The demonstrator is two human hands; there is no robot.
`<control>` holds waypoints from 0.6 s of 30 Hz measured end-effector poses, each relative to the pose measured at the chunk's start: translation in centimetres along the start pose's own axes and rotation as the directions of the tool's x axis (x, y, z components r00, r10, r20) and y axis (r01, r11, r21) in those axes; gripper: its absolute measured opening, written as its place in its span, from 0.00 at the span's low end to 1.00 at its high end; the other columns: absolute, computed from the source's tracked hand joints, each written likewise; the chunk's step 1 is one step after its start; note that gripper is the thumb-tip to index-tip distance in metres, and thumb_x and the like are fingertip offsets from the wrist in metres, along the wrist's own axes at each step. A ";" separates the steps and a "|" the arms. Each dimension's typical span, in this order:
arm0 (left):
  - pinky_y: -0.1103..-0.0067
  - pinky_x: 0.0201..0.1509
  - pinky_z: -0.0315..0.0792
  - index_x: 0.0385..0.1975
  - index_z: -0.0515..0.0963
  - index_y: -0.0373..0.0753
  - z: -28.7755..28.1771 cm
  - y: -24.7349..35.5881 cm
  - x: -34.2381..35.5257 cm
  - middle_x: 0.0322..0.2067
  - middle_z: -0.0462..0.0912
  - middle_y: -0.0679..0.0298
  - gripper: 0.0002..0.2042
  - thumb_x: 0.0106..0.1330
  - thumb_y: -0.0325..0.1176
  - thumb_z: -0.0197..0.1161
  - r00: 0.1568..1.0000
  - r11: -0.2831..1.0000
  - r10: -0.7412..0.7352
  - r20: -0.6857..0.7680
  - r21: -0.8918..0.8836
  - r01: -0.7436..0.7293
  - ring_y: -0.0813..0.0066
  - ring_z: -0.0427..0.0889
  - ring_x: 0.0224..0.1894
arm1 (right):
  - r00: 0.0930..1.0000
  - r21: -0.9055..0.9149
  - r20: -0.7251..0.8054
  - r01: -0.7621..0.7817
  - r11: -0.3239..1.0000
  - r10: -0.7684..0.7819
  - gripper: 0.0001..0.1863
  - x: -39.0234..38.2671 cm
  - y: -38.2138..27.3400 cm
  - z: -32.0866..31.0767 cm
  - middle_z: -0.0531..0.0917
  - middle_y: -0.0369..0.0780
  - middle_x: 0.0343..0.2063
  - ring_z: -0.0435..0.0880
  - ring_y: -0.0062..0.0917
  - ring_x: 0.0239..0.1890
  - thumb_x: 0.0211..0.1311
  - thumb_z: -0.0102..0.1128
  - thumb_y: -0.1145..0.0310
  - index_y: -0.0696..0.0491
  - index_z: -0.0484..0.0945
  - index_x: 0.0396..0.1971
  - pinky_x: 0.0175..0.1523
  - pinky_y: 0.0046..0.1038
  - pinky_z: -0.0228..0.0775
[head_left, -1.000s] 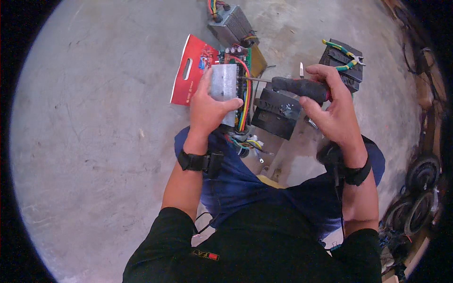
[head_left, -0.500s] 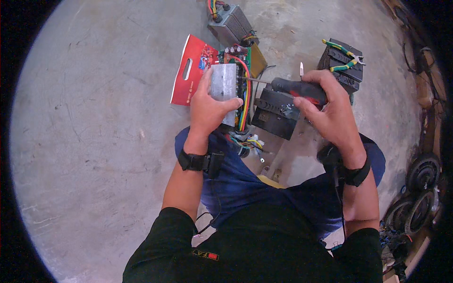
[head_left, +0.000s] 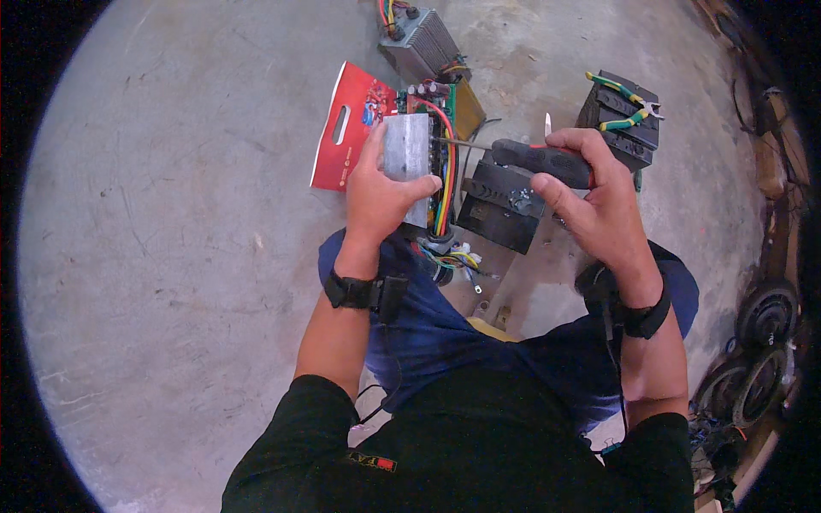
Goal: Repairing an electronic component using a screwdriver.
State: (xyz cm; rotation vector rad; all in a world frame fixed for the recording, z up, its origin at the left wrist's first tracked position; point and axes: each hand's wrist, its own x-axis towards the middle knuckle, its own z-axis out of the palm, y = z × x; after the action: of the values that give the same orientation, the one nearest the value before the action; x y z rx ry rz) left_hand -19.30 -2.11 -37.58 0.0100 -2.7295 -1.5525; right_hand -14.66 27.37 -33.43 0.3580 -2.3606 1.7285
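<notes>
My left hand [head_left: 379, 198] grips a silver metal heatsink block [head_left: 405, 147], thumb on its right side and fingers along its left. Beside the block runs a circuit board with components, and thick red, yellow and green wires [head_left: 449, 184] pass along it. My right hand [head_left: 594, 192] is wrapped round the black and red handle of a screwdriver [head_left: 539, 161]. Its shaft points left, level, and the tip meets the right edge of the block's assembly; the exact contact point is too small to make out. Just under the screwdriver sits a black box-shaped part [head_left: 496, 214].
A red bag with a handle slot [head_left: 329, 141] lies left of the block. Farther off stands a finned grey metal case [head_left: 425, 43]. Green-handled pliers [head_left: 629, 103] rest on another black box [head_left: 641, 141] at the right. Wheels and tyres [head_left: 765, 316] line the right edge.
The screwdriver handle has turned slightly in my right hand, showing less red on its lower side. My left hand keeps its hold on the block.
</notes>
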 end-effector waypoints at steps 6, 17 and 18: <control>0.70 0.66 0.73 0.71 0.62 0.26 -0.1 -0.4 0.1 0.61 0.79 0.44 0.53 0.41 0.35 0.84 1.000 1.000 0.000 -0.014 0.005 0.000 0.61 0.82 0.61 | 1.000 -0.003 0.018 0.005 1.000 -0.005 0.18 0.0 -0.5 -0.2 0.86 0.42 0.40 0.87 0.29 0.43 0.61 0.73 0.70 0.57 0.78 0.47 0.49 0.30 0.77; 0.70 0.65 0.74 0.71 0.63 0.27 0.0 0.0 0.0 0.60 0.80 0.45 0.52 0.42 0.34 0.84 1.000 1.000 -0.009 -0.015 -0.006 0.009 0.62 0.82 0.60 | 1.000 0.025 0.000 0.025 0.999 -0.025 0.17 -0.2 -0.3 -0.2 0.85 0.42 0.39 0.86 0.26 0.42 0.60 0.72 0.70 0.57 0.78 0.47 0.47 0.28 0.77; 0.71 0.65 0.74 0.71 0.63 0.27 0.0 0.1 0.0 0.60 0.80 0.45 0.52 0.42 0.34 0.84 1.000 0.999 -0.022 -0.007 -0.029 0.021 0.62 0.82 0.60 | 1.000 0.021 -0.009 0.029 0.999 -0.028 0.17 -0.2 -0.2 -0.1 0.85 0.41 0.39 0.86 0.26 0.41 0.61 0.72 0.70 0.57 0.78 0.47 0.46 0.28 0.77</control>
State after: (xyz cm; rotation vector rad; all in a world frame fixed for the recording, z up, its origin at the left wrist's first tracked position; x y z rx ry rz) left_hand -19.27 -2.08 -37.46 0.0447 -2.7104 -1.5937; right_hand -14.42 27.47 -33.28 0.3850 -2.3213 1.7402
